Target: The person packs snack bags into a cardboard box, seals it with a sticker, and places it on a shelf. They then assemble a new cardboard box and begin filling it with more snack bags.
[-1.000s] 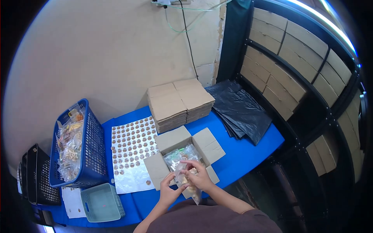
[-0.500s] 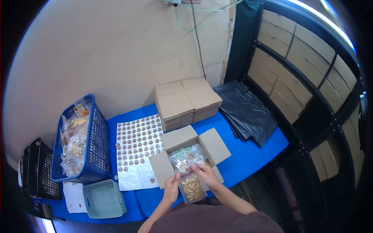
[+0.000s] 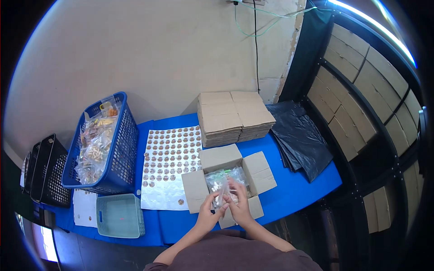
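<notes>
Head view: a table (image 3: 298, 198) covered in blue cloth is set against a pale, bare-looking wall (image 3: 149, 58), down which a dark cable (image 3: 256, 54) is hung. On the cloth an open carton (image 3: 262, 174) is placed with its flaps folded outward, and clear packets (image 3: 217, 183) of pale pieces are seen inside it. Over its near side both hands are brought close together. By the left hand (image 3: 208, 216) the plastic of one packet is pinched between thumb and fingers; the right hand (image 3: 240, 205) is half curled against the same plastic, though how firmly it is gripped cannot be told.

Behind the carton, flattened cardboard (image 3: 235, 113) is stacked, with black plastic sheets (image 3: 303, 142) laid just beside it. To the left, a white sheet (image 3: 165, 198) is spread, printed or stuck with rows of round labels (image 3: 166, 159). Beyond it a tall blue basket (image 3: 123, 156) is filled with packets, a pale green tray (image 3: 120, 217) is set in front, and black baskets (image 3: 56, 178) are stood at the far left. Along the right, a dark rack (image 3: 352, 171) is lined with brown boxes (image 3: 346, 113), and a bright light (image 3: 375, 29) is mounted above.
</notes>
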Motion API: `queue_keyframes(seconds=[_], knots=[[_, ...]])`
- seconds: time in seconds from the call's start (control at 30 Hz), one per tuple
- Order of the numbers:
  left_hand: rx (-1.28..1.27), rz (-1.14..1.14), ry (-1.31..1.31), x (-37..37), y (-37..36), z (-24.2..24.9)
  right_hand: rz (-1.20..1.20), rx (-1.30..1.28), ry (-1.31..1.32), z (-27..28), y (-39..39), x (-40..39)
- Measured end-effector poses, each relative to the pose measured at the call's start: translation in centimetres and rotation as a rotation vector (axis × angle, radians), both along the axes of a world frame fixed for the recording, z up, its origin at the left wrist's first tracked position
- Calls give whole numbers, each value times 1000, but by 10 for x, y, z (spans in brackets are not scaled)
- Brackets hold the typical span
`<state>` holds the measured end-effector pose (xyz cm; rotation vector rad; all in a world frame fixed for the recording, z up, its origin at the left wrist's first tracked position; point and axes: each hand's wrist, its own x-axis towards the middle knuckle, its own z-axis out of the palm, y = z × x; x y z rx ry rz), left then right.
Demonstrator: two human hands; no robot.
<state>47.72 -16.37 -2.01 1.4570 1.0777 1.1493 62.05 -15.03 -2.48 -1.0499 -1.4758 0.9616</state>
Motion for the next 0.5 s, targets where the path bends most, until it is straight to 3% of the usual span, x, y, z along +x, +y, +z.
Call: queue_keyframes(seconds=[0.07,0.13,0.2,0.33,0.4,0.47,0.5], knots=[[-221,-89,-97,-5,0,-14,-316,-24,142,-4,3,-11],[-188,-44,-48,-7,1,-16,-177,-74,88,-12,7,6],[-151,8,-1,-7,3,-17,161,-327,275,-16,11,13],[-165,10,-11,-14,1,-23,196,-546,385,-5,12,17],[-241,4,-28,-20,-5,-22,253,-481,329,-12,14,19],[-219,-76,-217,-20,-9,-18,267,-503,394,-7,17,18],[-246,-110,-259,-22,-10,-24,316,-551,550,-5,18,16]])
